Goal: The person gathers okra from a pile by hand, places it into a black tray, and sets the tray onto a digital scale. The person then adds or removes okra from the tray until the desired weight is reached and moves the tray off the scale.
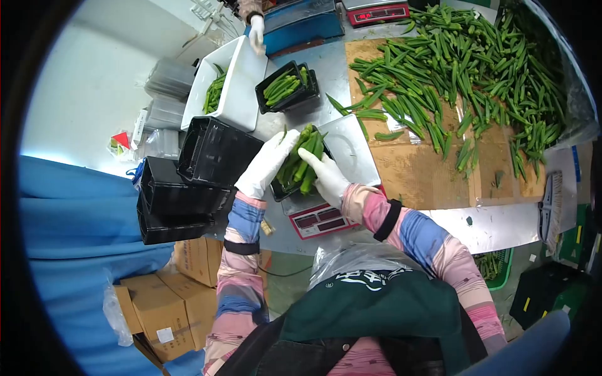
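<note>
Both my hands wear white gloves. My left hand [271, 161] presses against the left side of a bunch of green okra [310, 178]. From the right, my right hand [326, 173] grips the same okra, thumb and fingers bent over the pods. Beneath the bunch is a black plastic tray [278, 192], mostly hidden by the okra and my hands. That tray rests on the silver pan [352, 149] of a red-and-white weighing scale [321, 220].
A large okra heap [464, 75] covers cardboard [426, 178] at right. Filled black trays [288, 91] stand beyond the scale, beside a white bin [243, 84] holding okra. Stacked black trays [216, 153] are at left. Another person's gloved hand [256, 34] is near the bin. A brush [552, 210] lies far right.
</note>
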Demonstrator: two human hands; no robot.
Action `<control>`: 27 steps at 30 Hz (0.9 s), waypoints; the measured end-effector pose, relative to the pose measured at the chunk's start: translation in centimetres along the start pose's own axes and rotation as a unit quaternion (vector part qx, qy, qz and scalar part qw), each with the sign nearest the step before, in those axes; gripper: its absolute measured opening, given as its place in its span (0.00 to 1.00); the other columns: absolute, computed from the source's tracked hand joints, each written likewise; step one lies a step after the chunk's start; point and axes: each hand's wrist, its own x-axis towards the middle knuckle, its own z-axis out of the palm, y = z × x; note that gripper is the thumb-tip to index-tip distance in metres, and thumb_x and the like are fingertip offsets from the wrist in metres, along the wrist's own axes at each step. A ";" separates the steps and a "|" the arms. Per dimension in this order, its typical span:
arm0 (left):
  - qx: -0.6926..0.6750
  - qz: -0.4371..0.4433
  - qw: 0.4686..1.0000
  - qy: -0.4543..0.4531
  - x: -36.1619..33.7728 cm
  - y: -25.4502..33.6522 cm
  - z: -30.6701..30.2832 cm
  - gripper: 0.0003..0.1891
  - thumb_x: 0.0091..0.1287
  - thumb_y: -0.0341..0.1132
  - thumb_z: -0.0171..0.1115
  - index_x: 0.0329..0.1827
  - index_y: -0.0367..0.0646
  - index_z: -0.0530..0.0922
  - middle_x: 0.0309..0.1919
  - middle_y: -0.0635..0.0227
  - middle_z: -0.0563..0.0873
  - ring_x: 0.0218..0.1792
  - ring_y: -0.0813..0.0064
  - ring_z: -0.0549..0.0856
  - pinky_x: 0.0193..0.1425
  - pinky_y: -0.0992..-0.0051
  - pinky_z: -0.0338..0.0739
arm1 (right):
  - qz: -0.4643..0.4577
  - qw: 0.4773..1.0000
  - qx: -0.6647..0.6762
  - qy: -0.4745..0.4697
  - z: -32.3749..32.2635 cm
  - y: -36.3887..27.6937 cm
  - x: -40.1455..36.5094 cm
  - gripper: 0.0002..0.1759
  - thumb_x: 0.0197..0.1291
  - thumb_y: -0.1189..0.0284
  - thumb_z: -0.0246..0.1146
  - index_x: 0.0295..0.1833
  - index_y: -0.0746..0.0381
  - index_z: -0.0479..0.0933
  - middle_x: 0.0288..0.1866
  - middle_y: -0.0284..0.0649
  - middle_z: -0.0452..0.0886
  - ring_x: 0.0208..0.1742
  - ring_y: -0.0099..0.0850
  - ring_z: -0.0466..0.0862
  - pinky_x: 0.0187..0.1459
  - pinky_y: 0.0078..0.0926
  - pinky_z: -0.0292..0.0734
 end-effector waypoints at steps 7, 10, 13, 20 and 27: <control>0.015 0.011 0.998 0.052 0.9 -7.8 -3.5 0.27 0.81 0.51 0.48 0.71 0.42 0.75 0.66 0.65 0.81 0.69 0.72 0.76 0.75 0.70 0.63 | 0.092 0.985 0.088 -0.119 -4.8 -3.2 -5.2 0.31 0.77 0.63 0.55 0.75 0.72 0.60 0.78 0.56 0.63 0.77 0.47 0.67 0.76 0.46 0.65; 0.039 0.055 0.986 0.152 -1.7 -7.3 -5.8 0.28 0.79 0.57 0.47 0.70 0.50 0.77 0.64 0.69 0.83 0.67 0.72 0.78 0.72 0.63 0.63 | 0.060 0.997 0.022 -0.039 -11.4 -4.3 -8.5 0.27 0.79 0.64 0.50 0.71 0.74 0.66 0.70 0.58 0.74 0.71 0.46 0.76 0.71 0.43 0.73; -0.028 -0.003 0.970 0.240 -4.9 -7.8 -7.8 0.29 0.79 0.58 0.46 0.70 0.49 0.77 0.64 0.66 0.84 0.66 0.69 0.79 0.71 0.62 0.67 | 0.113 0.981 0.048 0.149 -20.3 -2.0 -11.7 0.25 0.78 0.63 0.52 0.71 0.69 0.67 0.71 0.49 0.74 0.70 0.41 0.76 0.69 0.41 0.73; -0.076 -0.116 0.942 0.305 -8.8 -12.7 -7.6 0.30 0.80 0.57 0.47 0.67 0.39 0.77 0.46 0.61 0.90 0.39 0.77 0.87 0.48 0.74 0.79 | 0.168 0.951 0.010 0.260 -29.4 2.4 -17.4 0.27 0.76 0.57 0.54 0.70 0.64 0.70 0.70 0.45 0.76 0.65 0.37 0.78 0.64 0.36 0.74; -0.083 -0.112 0.957 0.254 -7.0 -15.3 -3.8 0.19 0.74 0.42 0.63 0.58 0.35 0.79 0.36 0.68 0.86 0.30 0.82 0.83 0.34 0.79 0.79 | 0.188 0.938 -0.013 0.292 -30.0 2.2 -16.5 0.23 0.74 0.56 0.58 0.63 0.62 0.76 0.61 0.42 0.83 0.57 0.34 0.83 0.59 0.34 0.77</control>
